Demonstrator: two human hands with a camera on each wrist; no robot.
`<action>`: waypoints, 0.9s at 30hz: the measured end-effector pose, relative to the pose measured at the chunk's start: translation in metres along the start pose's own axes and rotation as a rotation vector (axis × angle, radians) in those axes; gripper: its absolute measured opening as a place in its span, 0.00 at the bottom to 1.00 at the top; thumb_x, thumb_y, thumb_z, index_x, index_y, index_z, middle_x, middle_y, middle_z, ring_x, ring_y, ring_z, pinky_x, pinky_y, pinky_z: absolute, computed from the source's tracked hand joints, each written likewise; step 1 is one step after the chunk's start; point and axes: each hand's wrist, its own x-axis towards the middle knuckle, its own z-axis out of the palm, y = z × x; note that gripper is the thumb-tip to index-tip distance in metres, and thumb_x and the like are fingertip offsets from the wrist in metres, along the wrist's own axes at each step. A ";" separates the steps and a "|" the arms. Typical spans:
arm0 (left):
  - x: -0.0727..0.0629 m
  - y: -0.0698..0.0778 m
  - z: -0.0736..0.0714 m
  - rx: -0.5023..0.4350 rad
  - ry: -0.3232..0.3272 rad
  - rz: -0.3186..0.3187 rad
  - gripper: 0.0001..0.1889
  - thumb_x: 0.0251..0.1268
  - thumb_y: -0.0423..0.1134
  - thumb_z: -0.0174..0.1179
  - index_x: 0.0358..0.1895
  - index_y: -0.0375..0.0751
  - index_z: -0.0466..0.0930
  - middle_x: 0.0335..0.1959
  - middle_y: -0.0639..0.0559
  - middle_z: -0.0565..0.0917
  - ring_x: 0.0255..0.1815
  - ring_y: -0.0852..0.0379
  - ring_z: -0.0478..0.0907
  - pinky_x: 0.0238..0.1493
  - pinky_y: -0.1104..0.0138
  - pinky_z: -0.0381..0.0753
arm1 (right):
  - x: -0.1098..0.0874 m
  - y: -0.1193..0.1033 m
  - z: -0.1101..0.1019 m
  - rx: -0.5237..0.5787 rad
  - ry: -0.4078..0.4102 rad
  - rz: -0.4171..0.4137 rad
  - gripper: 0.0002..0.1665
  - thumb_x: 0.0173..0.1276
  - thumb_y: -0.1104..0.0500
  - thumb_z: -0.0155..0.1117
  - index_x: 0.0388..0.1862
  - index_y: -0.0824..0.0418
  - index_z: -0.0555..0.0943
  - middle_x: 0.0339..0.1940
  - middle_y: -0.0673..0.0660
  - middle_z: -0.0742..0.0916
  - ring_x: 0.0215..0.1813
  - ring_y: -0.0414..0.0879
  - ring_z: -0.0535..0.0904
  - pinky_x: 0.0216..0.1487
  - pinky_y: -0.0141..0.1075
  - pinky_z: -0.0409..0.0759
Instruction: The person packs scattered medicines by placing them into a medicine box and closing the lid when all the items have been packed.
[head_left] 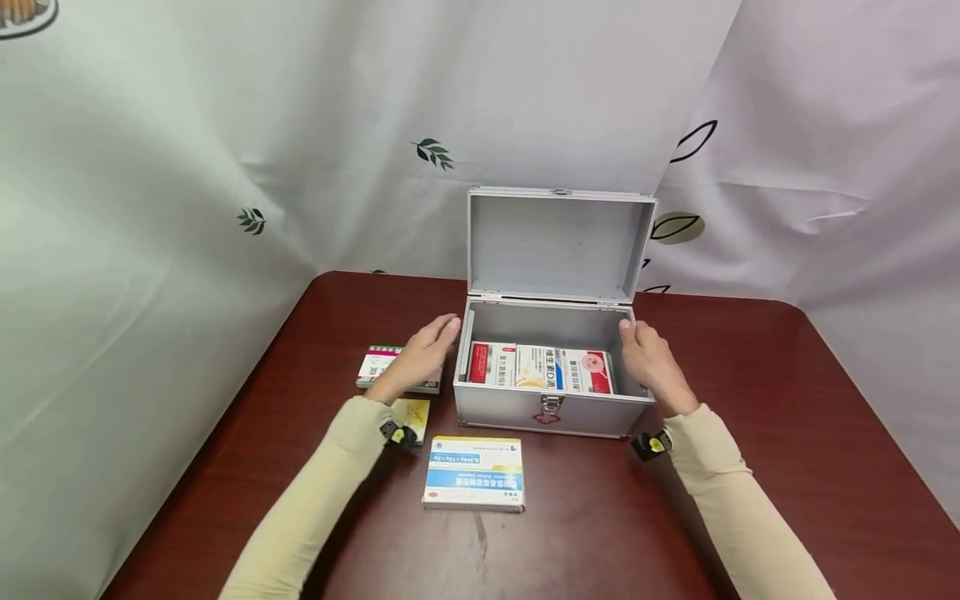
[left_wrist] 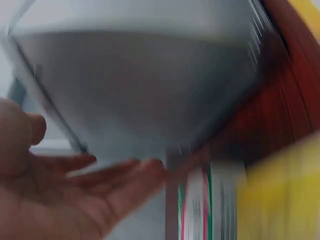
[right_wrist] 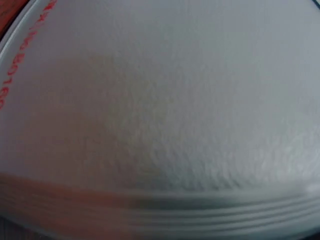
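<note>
A silver metal case (head_left: 501,408) stands on the table with its lid (head_left: 558,246) raised. Several medicine boxes (head_left: 536,367), white with red, yellow and blue print, lie side by side inside it. At the case's left wall is my left hand (head_left: 422,354), its fingers (left_wrist: 127,187) extended and holding nothing. My right hand (head_left: 651,360) grips the right wall, thumb over the rim and the other fingers mostly hidden outside. The right wrist view is filled by the case's metal surface (right_wrist: 175,110) with red lettering; no fingers show clearly there.
In front of the case lies a white, blue and yellow medicine box (head_left: 474,473). A yellow box (head_left: 412,414) and a white, pink and green box (head_left: 375,364) lie left of it, partly behind the left arm. A pale curtain (head_left: 360,100) hangs behind the dark red table (head_left: 757,375).
</note>
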 end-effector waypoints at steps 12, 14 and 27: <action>-0.009 -0.045 -0.047 0.504 -0.321 -0.062 0.48 0.42 0.42 0.68 0.71 0.54 0.53 0.67 0.40 0.57 0.65 0.40 0.52 0.57 0.38 0.60 | 0.001 0.001 -0.001 0.030 0.003 0.007 0.30 0.75 0.45 0.29 0.41 0.71 0.67 0.36 0.69 0.74 0.44 0.61 0.71 0.41 0.51 0.68; -0.008 -0.048 -0.046 0.562 -0.322 -0.062 0.49 0.39 0.43 0.70 0.70 0.52 0.55 0.64 0.39 0.60 0.62 0.40 0.54 0.57 0.38 0.59 | 0.001 0.001 -0.001 0.037 0.010 0.010 0.29 0.75 0.45 0.29 0.40 0.70 0.67 0.32 0.66 0.73 0.42 0.60 0.70 0.40 0.49 0.68; -0.009 -0.036 -0.060 0.690 -0.255 -0.109 0.43 0.42 0.51 0.70 0.65 0.47 0.63 0.56 0.39 0.67 0.54 0.42 0.64 0.55 0.44 0.65 | 0.001 0.006 0.006 0.075 0.015 0.022 0.30 0.75 0.44 0.30 0.45 0.70 0.68 0.42 0.69 0.75 0.49 0.62 0.70 0.46 0.53 0.67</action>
